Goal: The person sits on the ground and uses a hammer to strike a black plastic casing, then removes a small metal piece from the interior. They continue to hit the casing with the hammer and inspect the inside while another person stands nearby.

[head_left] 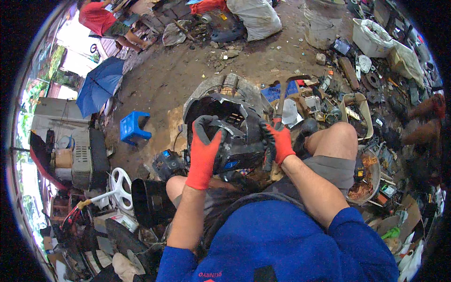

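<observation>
A black plastic casing (242, 152) stands between my knees, its top broken open with jagged edges and a slotted wall showing inside. My left hand (205, 148), in a red glove with dark grey fingers, is closed on the casing's near left rim. On the right side, my right hand (281, 141), gloved alike, is wrapped round the dark grip of a hammer (282, 98). The hammer's shaft points away from me, with its narrow, dark head beyond the casing's right edge. Some fingertips of both hands are hidden.
A blue stool (134, 128) and an open blue umbrella (99, 85) stand to the left. Scrap parts and a cream bin (356, 113) lie to the right, near a round pan (368, 174). A person in red (97, 18) is at the far left.
</observation>
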`<action>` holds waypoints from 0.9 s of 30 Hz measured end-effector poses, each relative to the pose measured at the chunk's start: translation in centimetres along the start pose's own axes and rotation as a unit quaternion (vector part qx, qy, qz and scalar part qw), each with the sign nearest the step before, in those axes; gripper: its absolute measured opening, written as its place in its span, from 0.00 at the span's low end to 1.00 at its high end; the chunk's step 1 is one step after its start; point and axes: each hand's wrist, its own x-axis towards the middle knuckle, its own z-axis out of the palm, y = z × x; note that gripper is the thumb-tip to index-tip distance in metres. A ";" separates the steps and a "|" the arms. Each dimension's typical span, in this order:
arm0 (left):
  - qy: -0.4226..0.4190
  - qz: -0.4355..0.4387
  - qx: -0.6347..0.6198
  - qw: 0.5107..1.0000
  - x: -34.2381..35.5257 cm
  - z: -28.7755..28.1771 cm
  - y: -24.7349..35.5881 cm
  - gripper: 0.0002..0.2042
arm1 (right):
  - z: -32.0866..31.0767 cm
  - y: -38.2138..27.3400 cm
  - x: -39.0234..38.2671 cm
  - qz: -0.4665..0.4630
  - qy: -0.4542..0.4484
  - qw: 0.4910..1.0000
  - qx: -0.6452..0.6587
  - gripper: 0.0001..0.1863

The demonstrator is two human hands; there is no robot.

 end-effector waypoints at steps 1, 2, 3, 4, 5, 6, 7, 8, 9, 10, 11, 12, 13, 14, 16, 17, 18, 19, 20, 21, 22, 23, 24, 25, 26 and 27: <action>0.005 0.004 0.001 1.000 0.1 0.3 0.0 0.25 | 0.0 -0.2 0.1 -0.002 0.000 1.000 0.010 0.12; 0.012 0.004 0.003 1.000 -0.1 0.4 0.0 0.25 | 0.4 -1.0 -0.5 0.018 -0.003 1.000 0.025 0.11; 0.019 0.004 0.006 1.000 -0.3 0.4 0.0 0.25 | 0.8 -1.8 -1.2 0.039 -0.007 0.998 0.038 0.11; 0.012 0.007 -0.024 1.000 -0.3 0.2 0.2 0.27 | 0.9 -2.4 -1.6 0.058 -0.008 0.997 0.053 0.11; 0.004 0.010 -0.054 0.999 -0.3 -0.1 0.5 0.29 | 0.7 -2.2 -1.4 0.058 0.002 0.997 0.048 0.11; -0.005 0.031 -0.036 0.999 -0.4 -0.1 0.3 0.32 | 0.7 -2.1 -1.2 0.058 0.011 0.997 0.044 0.12; -0.014 0.053 -0.020 0.998 -0.5 -0.1 0.1 0.35 | 0.6 -2.0 -1.1 0.057 0.021 0.997 0.039 0.12; -0.025 0.092 0.044 0.994 -0.7 0.0 -0.4 0.38 | 0.5 -1.8 -1.0 0.059 0.020 0.997 0.039 0.12; -0.035 0.131 0.107 0.985 -1.0 0.1 -0.8 0.42 | 0.6 -1.5 -1.0 0.060 0.019 0.997 0.040 0.11; -0.043 0.132 0.107 0.985 -1.1 0.4 -0.1 0.45 | 0.4 -1.5 -0.9 0.060 0.021 0.997 0.041 0.10; -0.052 0.132 0.109 0.984 -1.4 0.7 1.3 0.47 | 0.0 -1.1 -0.7 0.063 0.014 0.997 0.044 0.09; -0.060 0.132 0.110 0.983 -1.5 0.8 2.5 0.50 | -0.4 -0.8 -0.5 0.066 0.007 0.997 0.047 0.08; -0.060 0.114 0.131 0.983 -1.6 0.6 2.9 0.50 | -0.2 -0.8 -0.9 0.072 -0.004 0.996 0.048 0.07; -0.060 0.096 0.152 0.982 -1.7 0.4 3.3 0.51 | 0.1 -0.8 -1.1 0.079 -0.010 0.995 0.062 0.07; -0.078 0.065 0.198 0.975 -1.5 -0.1 3.6 0.54 | 0.6 -1.4 -1.2 0.089 -0.020 0.992 0.090 0.06; -0.096 0.052 0.222 0.969 -1.2 -0.5 3.6 0.55 | 0.6 -1.4 -1.2 0.092 -0.017 0.992 0.089 0.08; -0.115 0.039 0.246 0.962 -1.1 -0.7 3.6 0.57 | 0.6 -1.6 -1.2 0.095 -0.013 0.992 0.088 0.10; -0.103 0.059 0.278 0.953 -1.0 -0.7 3.8 0.57 | 0.6 -1.5 -1.0 0.098 -0.009 0.991 0.091 0.11; -0.092 0.079 0.309 0.943 -1.1 -0.7 4.0 0.57 | 0.4 -1.2 -0.6 0.087 -0.005 0.993 0.083 0.12; -0.080 0.100 0.338 0.932 -1.1 -0.6 4.2 0.57 | 0.4 -1.0 -0.2 0.076 -0.001 0.994 0.075 0.12; -0.093 0.103 0.321 0.937 -1.3 -0.6 4.4 0.56 | 0.3 -0.8 0.0 0.068 0.003 0.995 0.068 0.12; -0.105 0.105 0.303 0.941 -1.6 -0.6 4.7 0.56 | 0.2 -0.6 0.1 0.071 0.008 0.996 0.055 0.12; -0.117 0.107 0.286 0.945 -1.8 -0.6 5.0 0.55 | 0.2 -0.3 0.3 0.073 0.012 0.996 0.042 0.12; -0.123 0.110 0.296 0.941 -2.1 -0.7 5.2 0.54 | 0.3 -0.4 0.1 0.076 0.015 0.997 0.025 0.12; -0.129 0.112 0.306 0.937 -2.4 -1.0 5.4 0.54 | 0.3 -0.4 0.0 0.077 0.007 0.996 0.052 0.11; -0.134 0.113 0.317 0.932 -2.6 -1.2 5.4 0.53 | 0.4 -0.5 -0.2 0.079 -0.002 0.994 0.078 0.10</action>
